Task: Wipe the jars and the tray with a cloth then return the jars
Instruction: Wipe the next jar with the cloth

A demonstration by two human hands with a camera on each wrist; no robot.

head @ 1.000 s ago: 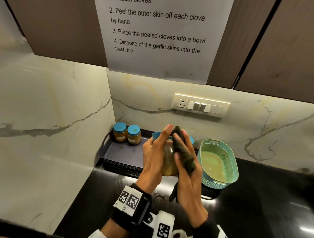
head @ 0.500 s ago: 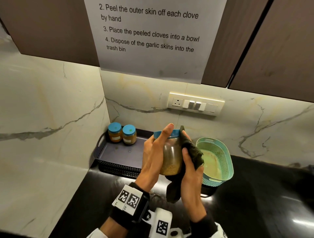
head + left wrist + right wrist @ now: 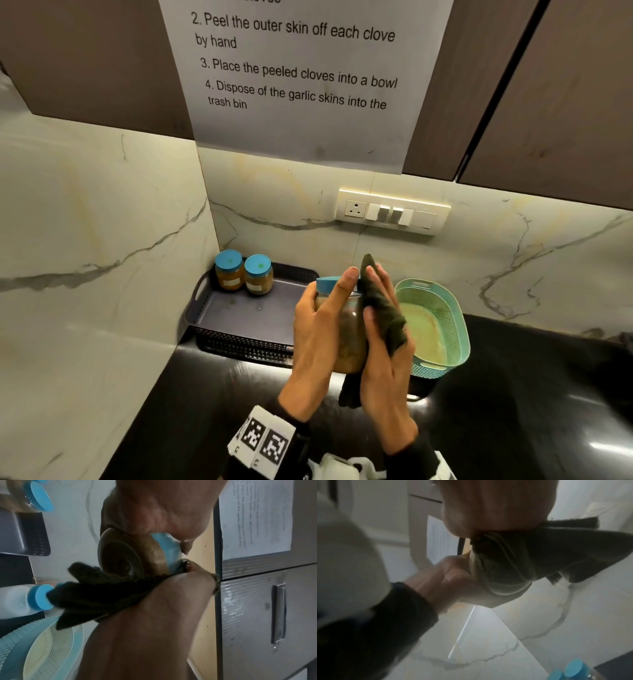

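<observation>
Holding a jar (image 3: 346,337) up over the dark counter (image 3: 513,394), the left hand (image 3: 317,337) has its fingers curled round the glass, with the thumb lying up along the blue lid (image 3: 328,283). The right hand (image 3: 383,363) presses a dark cloth (image 3: 383,310) against the jar's right side, its fingers wrapped into the fabric, and a loose end of the cloth hangs below the jar. In the left wrist view the jar's base (image 3: 120,555) faces the camera, with the cloth (image 3: 96,595) bunched just beside it under the right hand (image 3: 154,622).

Two smaller jars (image 3: 244,275), both with blue lids and brownish contents, stand side by side and touching in the back left corner of the dark tray (image 3: 239,337), which sits in the corner where the marble walls meet (a few specks show on its floor). A teal basket (image 3: 455,325) stands on the counter just right of the hands, near the tray's right end. Behind, a switch plate (image 3: 392,212) is set in the wall, and a printed sheet (image 3: 301,78) of numbered steps hangs from the cabinets above. A white bottle (image 3: 15,600) with a blue cap shows at the left edge of the left wrist view.
</observation>
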